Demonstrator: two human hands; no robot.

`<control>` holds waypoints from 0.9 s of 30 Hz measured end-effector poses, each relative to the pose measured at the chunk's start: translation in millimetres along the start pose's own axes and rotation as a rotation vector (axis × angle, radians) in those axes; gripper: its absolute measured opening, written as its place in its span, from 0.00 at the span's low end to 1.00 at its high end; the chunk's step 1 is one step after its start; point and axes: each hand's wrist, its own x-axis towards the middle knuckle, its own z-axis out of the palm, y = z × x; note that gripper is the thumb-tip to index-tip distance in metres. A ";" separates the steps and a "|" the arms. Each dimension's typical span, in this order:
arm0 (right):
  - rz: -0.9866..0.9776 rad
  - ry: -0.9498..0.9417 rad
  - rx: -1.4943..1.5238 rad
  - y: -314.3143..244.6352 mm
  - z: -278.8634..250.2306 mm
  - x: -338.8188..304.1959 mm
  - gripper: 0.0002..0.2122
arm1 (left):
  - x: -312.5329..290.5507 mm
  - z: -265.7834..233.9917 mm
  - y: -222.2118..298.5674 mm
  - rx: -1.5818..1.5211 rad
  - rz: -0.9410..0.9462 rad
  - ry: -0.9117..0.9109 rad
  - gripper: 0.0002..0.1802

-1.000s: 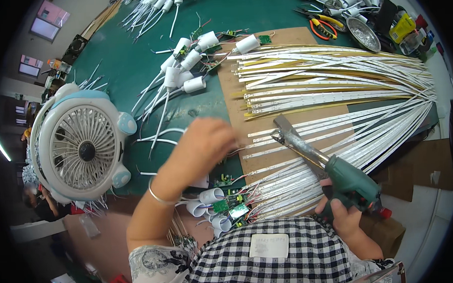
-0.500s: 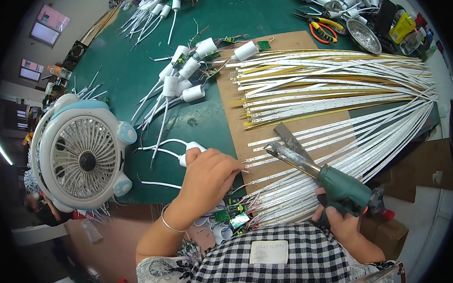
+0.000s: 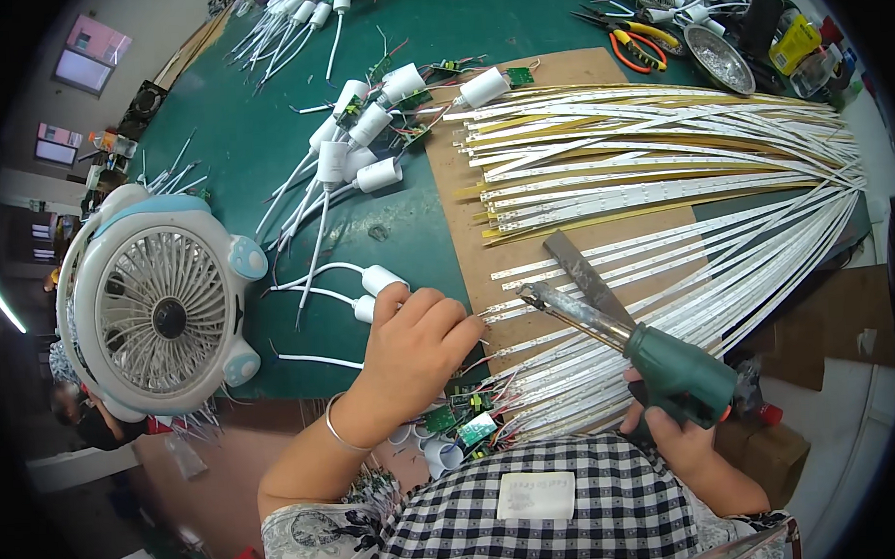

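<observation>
Strips [image 3: 724, 285] lie fanned across a brown board [image 3: 521, 257], ends near its left edge, with green tabletop [image 3: 411, 231] open beyond the left hand [image 3: 417, 351], whose fingers bend together; whether they pinch anything cannot be told. The right hand [image 3: 680, 441] grips a green soldering gun [image 3: 682, 365] above the strips. Against one second earlier, the left hand sits lower in view, exposing two white housings [image 3: 380, 279].
</observation>
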 end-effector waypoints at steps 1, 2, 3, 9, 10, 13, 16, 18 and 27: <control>0.020 0.003 -0.002 -1.1 -0.1 -0.9 0.26 | -0.2 -0.3 -0.8 -0.003 0.009 -0.009 0.10; 0.029 0.003 -0.004 -1.2 0.0 -1.0 0.26 | -0.2 -0.4 -1.1 -0.003 0.011 -0.013 0.10; 0.038 0.002 -0.008 -1.7 0.0 -1.3 0.26 | -0.6 -0.7 -1.1 -0.002 0.013 -0.015 0.11; 0.032 -0.058 -0.090 -7.2 1.6 2.6 0.24 | -2.7 3.1 -0.5 -0.009 -0.002 0.026 0.10; -0.006 -0.096 -0.130 -5.0 -1.1 3.8 0.23 | -2.8 3.0 -0.2 -0.007 -0.007 0.032 0.10; 0.001 -0.062 -0.143 -7.4 3.7 5.4 0.14 | -2.4 3.2 0.2 0.004 -0.005 0.044 0.10; 0.080 -0.025 -0.142 -10.1 7.2 4.7 0.10 | -2.8 3.3 0.0 0.021 0.006 0.037 0.09; 0.115 -0.026 -0.187 -8.9 7.3 3.5 0.10 | -3.6 2.7 0.6 0.031 0.007 0.028 0.09; 0.180 -0.033 -0.275 -1.2 8.6 2.2 0.11 | -4.1 4.6 0.8 0.055 0.021 0.037 0.09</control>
